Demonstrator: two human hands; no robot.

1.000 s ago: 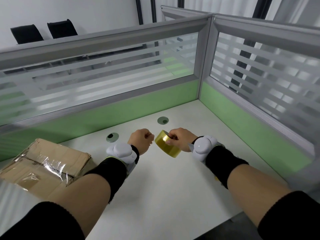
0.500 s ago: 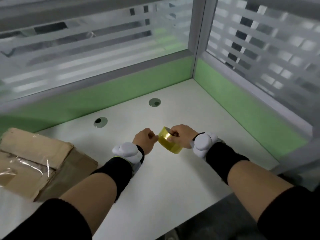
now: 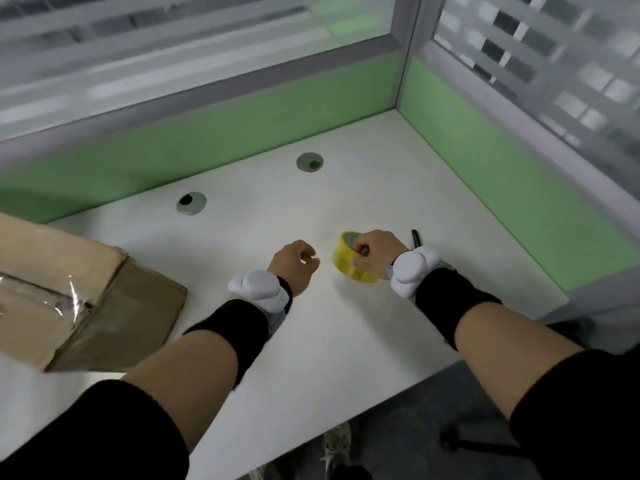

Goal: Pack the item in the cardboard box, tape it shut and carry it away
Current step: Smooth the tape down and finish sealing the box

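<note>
The cardboard box (image 3: 114,306) lies at the left on the white desk (image 3: 311,341), its flaps closed, with shiny clear tape (image 3: 52,301) across its top. A yellow-tinted tape roll (image 3: 346,268) stands on edge low over the desk, and my right hand (image 3: 375,249) grips it from above with fingers through its core. My left hand (image 3: 294,265) hovers a short gap to the left of the roll, fingers curled, thumb and forefinger tips close together. No strip of tape shows between that hand and the roll. The packed item is hidden.
Two round grey cable grommets (image 3: 191,203) (image 3: 310,162) sit in the desk toward the back. A thin black object (image 3: 415,239) lies just behind my right wrist. Green and frosted partition walls (image 3: 519,161) close the back and right. The desk's front edge runs diagonally below my forearms.
My left hand has come off the tape roll and drawn a little to the left. The roll in my right hand has sunk toward the desk. The view has tilted downward.
</note>
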